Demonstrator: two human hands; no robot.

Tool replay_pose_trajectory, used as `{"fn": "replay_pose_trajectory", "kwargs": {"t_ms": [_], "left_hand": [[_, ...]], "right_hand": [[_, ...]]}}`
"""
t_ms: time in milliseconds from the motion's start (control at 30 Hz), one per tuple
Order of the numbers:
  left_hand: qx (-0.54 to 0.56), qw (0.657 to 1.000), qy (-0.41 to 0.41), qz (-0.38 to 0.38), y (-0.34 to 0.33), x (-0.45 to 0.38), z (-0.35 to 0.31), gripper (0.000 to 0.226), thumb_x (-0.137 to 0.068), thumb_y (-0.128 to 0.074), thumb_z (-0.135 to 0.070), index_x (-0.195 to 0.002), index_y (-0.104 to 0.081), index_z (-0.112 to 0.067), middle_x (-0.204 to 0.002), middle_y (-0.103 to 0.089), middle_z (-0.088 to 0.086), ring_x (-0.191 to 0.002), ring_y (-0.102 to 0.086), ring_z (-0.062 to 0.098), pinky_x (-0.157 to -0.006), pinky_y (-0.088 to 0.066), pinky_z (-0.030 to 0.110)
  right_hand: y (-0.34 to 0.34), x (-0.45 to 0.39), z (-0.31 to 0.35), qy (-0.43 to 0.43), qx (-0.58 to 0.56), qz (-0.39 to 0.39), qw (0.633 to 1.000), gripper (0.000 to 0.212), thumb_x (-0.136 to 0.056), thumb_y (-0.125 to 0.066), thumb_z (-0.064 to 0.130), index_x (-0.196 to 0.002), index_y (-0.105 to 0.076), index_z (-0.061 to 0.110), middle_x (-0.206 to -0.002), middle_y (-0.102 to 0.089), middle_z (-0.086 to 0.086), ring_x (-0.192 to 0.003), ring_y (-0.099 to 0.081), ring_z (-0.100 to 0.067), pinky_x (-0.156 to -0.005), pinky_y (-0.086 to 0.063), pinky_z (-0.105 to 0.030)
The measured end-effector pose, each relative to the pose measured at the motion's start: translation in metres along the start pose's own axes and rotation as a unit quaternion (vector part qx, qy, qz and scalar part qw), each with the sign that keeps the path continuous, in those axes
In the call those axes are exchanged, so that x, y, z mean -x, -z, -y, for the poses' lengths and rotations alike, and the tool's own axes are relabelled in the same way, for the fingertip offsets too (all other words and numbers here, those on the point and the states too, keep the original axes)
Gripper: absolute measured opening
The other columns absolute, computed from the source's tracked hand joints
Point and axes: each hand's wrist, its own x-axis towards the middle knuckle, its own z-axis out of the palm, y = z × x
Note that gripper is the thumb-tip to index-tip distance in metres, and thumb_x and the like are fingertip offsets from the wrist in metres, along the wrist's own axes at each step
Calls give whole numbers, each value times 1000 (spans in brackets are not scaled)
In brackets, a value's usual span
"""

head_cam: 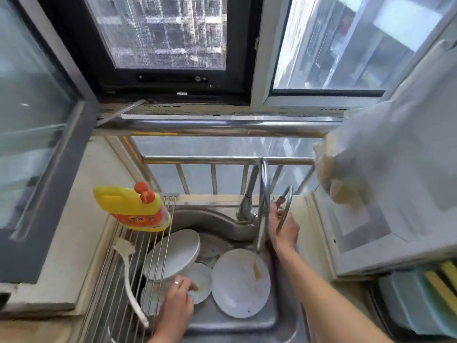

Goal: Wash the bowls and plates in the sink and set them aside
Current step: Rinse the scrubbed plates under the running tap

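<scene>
Several white dishes lie in the steel sink (247,325). A large plate (237,290) with a brown smear leans at the right. A small plate (201,280) lies in the middle, and an upturned bowl (173,253) sits at the left under the rack. My left hand (176,303), with a ring on one finger, holds the small plate's near edge. My right hand (284,231) grips the lever handle (286,206) of the tap (263,201) behind the sink. No water is seen running.
A wire drying rack (128,268) spans the sink's left side, carrying a yellow detergent bottle (136,209) and a white dish brush (128,276). A white cabinet door (395,169) hangs open at the right. A window railing (222,159) stands behind the tap.
</scene>
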Motion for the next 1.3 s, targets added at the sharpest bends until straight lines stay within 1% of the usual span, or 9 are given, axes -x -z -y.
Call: {"fn": "replay_pose_trajectory", "kwargs": {"t_ms": [167,300,400,600,767,867,1000,1100,1300], "left_hand": [[13,992,78,97,-33,-6,-15,35,-82,-53,4,-80,-57,-31,-89,-58,-11,-82,-53,4,-72,-40,15],[44,958,208,191,-83,-10,-1,24,-88,-54,-7,-83,-56,-30,-85,-62,-4,-83,-61,17,-80,-47,26],[109,921,301,223,-122,-13,14,16,-91,-50,-4,-96,-60,-15,-76,-64,9,-64,-61,23,-63,-53,35],[175,890,360,219,-148,-18,4,17,-89,-49,-6,-93,-58,-20,-80,-67,15,-64,-60,24,-52,-46,27],[244,855,407,209,-180,-26,21,21,-69,-49,-17,-88,-58,-16,-81,-62,15,-68,-56,26,-60,-50,38],[292,818,462,179,-239,-39,70,30,-60,-51,-18,-89,-55,-11,-75,-56,17,-65,-54,28,-61,-44,36],[317,765,538,156,-257,-48,74,46,-71,-69,-34,-101,-54,-4,-115,-63,30,-108,-68,38,-85,-60,50],[414,709,550,153,-196,-41,-2,22,-94,-69,-19,-106,-56,-6,-100,-69,18,-85,-68,24,-56,-59,31],[488,701,497,153,-197,-40,-22,18,-93,-65,0,-106,-62,-12,-95,-74,14,-95,-70,37,-95,-54,57]], "right_hand": [[5,-24,-33,-8,84,21,996,33,-104,-42,19,-89,-68,7,-89,-71,-21,-86,-65,-40,-75,-45,-43],[9,-19,-47,67,25,90,993,21,-101,-45,27,-96,-64,22,-77,-67,-2,-76,-64,-34,-72,-52,-45],[-6,-35,-36,80,-19,73,994,33,-101,-51,50,-84,-63,24,-72,-62,7,-68,-64,-17,-66,-54,-35],[-30,-49,-46,-1,-50,55,997,46,-88,-40,50,-67,-67,20,-66,-68,-6,-62,-68,-26,-64,-59,-44],[-21,-23,-72,11,-26,71,997,59,-88,-31,57,-86,-77,22,-70,-71,-5,-71,-69,-18,-74,-52,-25],[-27,-11,-80,11,-48,88,995,47,-97,-41,57,-84,-67,21,-70,-68,-2,-67,-68,-19,-66,-53,-29],[-31,9,-118,-1,42,205,978,22,-99,-52,39,-88,-64,24,-79,-68,4,-75,-63,-9,-72,-51,-35],[-35,23,-152,-51,118,287,949,16,-95,-55,35,-97,-69,27,-90,-72,6,-84,-67,-10,-83,-58,-41],[-33,38,-161,-89,175,341,919,19,-99,-46,29,-102,-64,21,-88,-67,0,-77,-67,-19,-74,-59,-36]]}}
